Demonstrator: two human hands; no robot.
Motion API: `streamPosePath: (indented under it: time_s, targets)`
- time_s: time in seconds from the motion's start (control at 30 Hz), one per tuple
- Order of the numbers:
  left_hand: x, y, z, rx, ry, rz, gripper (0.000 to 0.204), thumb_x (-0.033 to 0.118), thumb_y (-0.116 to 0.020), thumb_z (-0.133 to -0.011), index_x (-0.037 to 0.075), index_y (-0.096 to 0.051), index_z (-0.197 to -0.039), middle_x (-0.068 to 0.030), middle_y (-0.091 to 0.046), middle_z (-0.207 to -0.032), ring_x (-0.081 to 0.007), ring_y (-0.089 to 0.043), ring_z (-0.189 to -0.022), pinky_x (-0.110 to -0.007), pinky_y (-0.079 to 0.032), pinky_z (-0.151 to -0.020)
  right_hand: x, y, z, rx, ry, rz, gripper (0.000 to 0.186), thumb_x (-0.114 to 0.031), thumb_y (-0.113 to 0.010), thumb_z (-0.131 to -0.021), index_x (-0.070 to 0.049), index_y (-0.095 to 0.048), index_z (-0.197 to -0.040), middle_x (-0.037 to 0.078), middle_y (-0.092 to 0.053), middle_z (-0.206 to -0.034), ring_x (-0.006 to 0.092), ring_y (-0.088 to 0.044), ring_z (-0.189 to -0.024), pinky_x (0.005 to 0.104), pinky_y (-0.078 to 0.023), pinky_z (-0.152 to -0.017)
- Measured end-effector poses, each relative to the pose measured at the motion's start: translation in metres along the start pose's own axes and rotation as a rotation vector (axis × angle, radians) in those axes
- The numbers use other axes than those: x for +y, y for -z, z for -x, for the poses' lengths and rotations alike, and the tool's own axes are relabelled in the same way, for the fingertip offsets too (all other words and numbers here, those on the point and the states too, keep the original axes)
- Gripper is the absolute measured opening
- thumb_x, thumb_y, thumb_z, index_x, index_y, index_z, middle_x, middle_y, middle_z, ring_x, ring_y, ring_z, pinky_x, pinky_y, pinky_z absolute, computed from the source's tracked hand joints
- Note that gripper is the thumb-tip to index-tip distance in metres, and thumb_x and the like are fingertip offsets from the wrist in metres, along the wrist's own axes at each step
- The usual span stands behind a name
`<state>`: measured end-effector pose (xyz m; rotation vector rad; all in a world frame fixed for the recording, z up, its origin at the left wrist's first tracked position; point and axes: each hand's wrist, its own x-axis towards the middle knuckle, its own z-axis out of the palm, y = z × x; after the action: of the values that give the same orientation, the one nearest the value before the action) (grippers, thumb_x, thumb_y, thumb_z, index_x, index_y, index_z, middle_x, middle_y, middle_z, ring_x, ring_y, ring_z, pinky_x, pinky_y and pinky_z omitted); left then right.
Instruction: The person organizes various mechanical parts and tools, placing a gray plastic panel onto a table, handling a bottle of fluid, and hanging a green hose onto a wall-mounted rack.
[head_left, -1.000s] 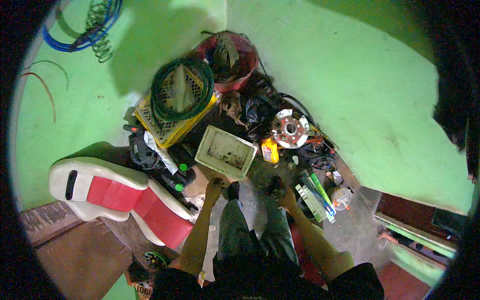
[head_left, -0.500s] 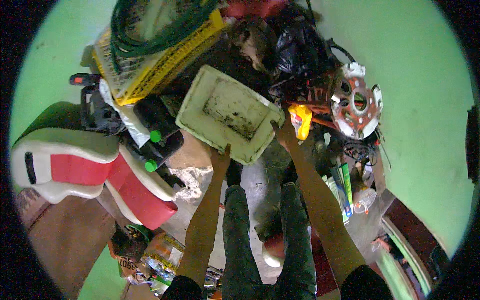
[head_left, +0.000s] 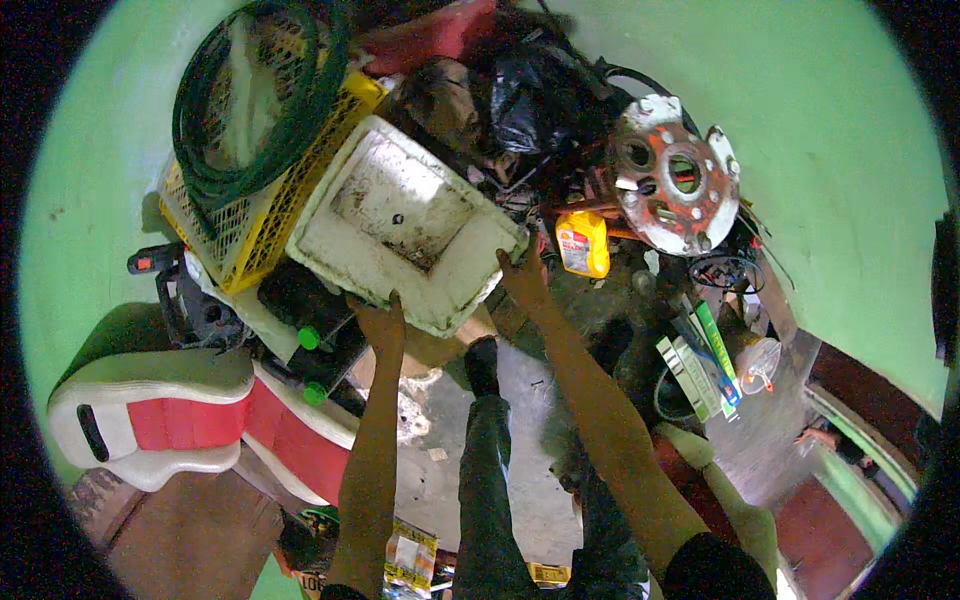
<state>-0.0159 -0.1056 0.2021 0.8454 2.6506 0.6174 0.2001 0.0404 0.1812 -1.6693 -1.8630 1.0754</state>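
From where I stand, the pale, dirt-streaked tub (head_left: pixel 460 265) sits directly ahead of both hands, and the grip looks chosen to suit its breadth. The left hand (head_left: pixel 380 325) is curled partway at the near long rim, thumb laid up over the lip; the right hand (head_left: pixel 523 280) takes hold at the right-hand corner, also half curled, fingers against the edge. What the remaining fingers do beneath, I can't tell. Holding at two separate spots probably keeps so wide a thing from tipping (one hand alone would likely let the far end sag). Its mouth faces up toward the wearer, so the grime inside shows. Ahead and to the left of the left hand, a yellow crate (head_left: pixel 290 190) serves as a stand for a coil of green hose (head_left: pixel 235 183), its flat top presumably handy for keeping loops together; whether the tub touches that crate, I can't say. Just left of the same hand, dark containers with green caps (head_left: pixel 309 338) are crowded in, likely for want of room, and beyond them rests a red and white seat (head_left: pixel 180 425). Right of the right hand comes a yellow bottle (head_left: pixel 584 243), then a red and white metal disc (head_left: pixel 705 200) resting among the clutter, its holed face turned upward.
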Motion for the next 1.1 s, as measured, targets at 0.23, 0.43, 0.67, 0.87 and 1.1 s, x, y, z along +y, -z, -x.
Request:
streamPosePath:
  time_s: [0.23, 0.43, 0.67, 0.87, 1.1]
  targets:
    - [0.109, 0.005, 0.065, 0.172, -0.279, -0.189, 0.081, 0.038, -0.059, -0.085, -0.011, -0.020, -0.137, -0.0314, -0.023, -0.140, -0.0458, -0.024, -0.129, -0.054, -0.019, -0.107, 0.031, 0.087, 0.032, -0.078, -0.082, -0.209, 0.075, -0.013, -0.058, -0.084, -0.013, -0.014, -0.144, 0.018, -0.061, -0.109, 0.0353, -0.062, -0.089, 0.0442, -0.049, -0.078]
    - [0.187, -0.051, 0.168, -0.202, -0.495, -0.022, 0.069, 0.030, -0.063, -0.083, -0.003, -0.033, -0.135, -0.0298, -0.035, -0.134, -0.0459, -0.032, -0.124, -0.054, -0.025, -0.104, 0.143, 0.194, 0.059, 0.205, -0.319, -0.155, 0.058, -0.017, -0.053, -0.088, -0.012, -0.028, -0.140, 0.013, -0.060, -0.114, 0.0245, -0.061, -0.093, 0.0357, -0.049, -0.079]
    - [0.311, -0.130, 0.219, -0.562, -0.833, 0.111, 0.059, 0.022, -0.061, -0.084, 0.003, -0.037, -0.134, -0.0204, -0.040, -0.135, -0.0371, -0.042, -0.121, -0.050, -0.030, -0.104, 0.250, 0.359, 0.014, 0.401, 0.120, 0.331, 0.041, -0.016, -0.060, -0.082, -0.001, -0.050, -0.118, 0.023, -0.056, -0.110, 0.0380, -0.054, -0.102, 0.0435, -0.044, -0.086]
    - [0.376, -0.182, 0.214, -0.488, -0.886, 0.135, 0.055, 0.022, -0.059, -0.086, 0.001, -0.038, -0.133, -0.0217, -0.043, -0.131, -0.0386, -0.042, -0.121, -0.048, -0.032, -0.104, 0.275, 0.434, -0.093, 0.337, 0.196, 0.895, 0.045, -0.020, -0.059, -0.082, -0.005, -0.048, -0.123, 0.023, -0.049, -0.120, 0.0395, -0.047, -0.114, 0.0454, -0.041, -0.093]
    - [0.427, -0.209, 0.208, -0.461, -0.897, 0.185, 0.055, 0.020, -0.061, -0.085, -0.002, -0.039, -0.130, -0.0230, -0.044, -0.129, -0.0396, -0.043, -0.119, -0.045, -0.035, -0.101, 0.287, 0.440, -0.137, -0.142, -0.309, 0.743, 0.037, -0.028, -0.053, -0.085, -0.009, -0.057, -0.116, 0.020, -0.062, -0.105, 0.0389, -0.059, -0.096, 0.0464, -0.049, -0.081]
